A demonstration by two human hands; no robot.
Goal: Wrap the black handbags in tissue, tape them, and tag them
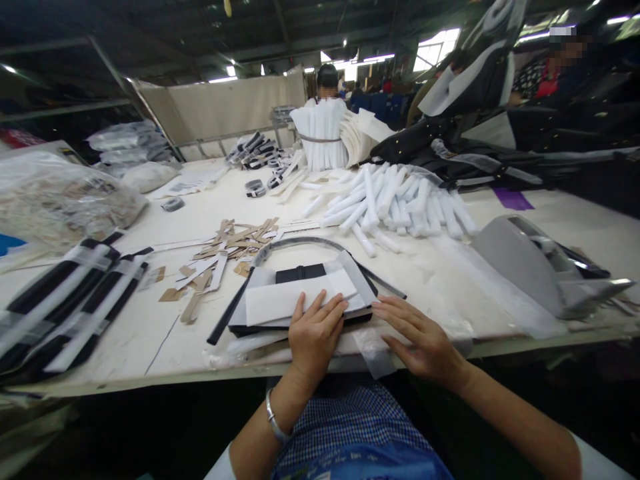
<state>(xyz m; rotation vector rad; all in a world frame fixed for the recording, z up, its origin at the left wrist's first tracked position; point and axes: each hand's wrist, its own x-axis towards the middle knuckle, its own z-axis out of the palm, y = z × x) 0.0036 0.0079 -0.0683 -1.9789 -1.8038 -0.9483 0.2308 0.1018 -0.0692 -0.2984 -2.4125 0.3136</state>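
A black handbag lies flat near the table's front edge, its wrapped handle arching away from me. Over its upper face is a white foam sheet, with a dark strap tab showing just beyond it. My left hand rests on the foam sheet with fingers stretched out. At the bag's right corner, my right hand has its fingers extended and the thumb apart; the fingertips touch or nearly touch the edge. A clear plastic piece hangs over the table edge between the hands.
Cardboard strips lie beyond the bag to the left. White foam rolls are heaped behind it. Wrapped black bundles sit at left, a grey tape dispenser at right. Black bags pile up at back right. A person is farther back.
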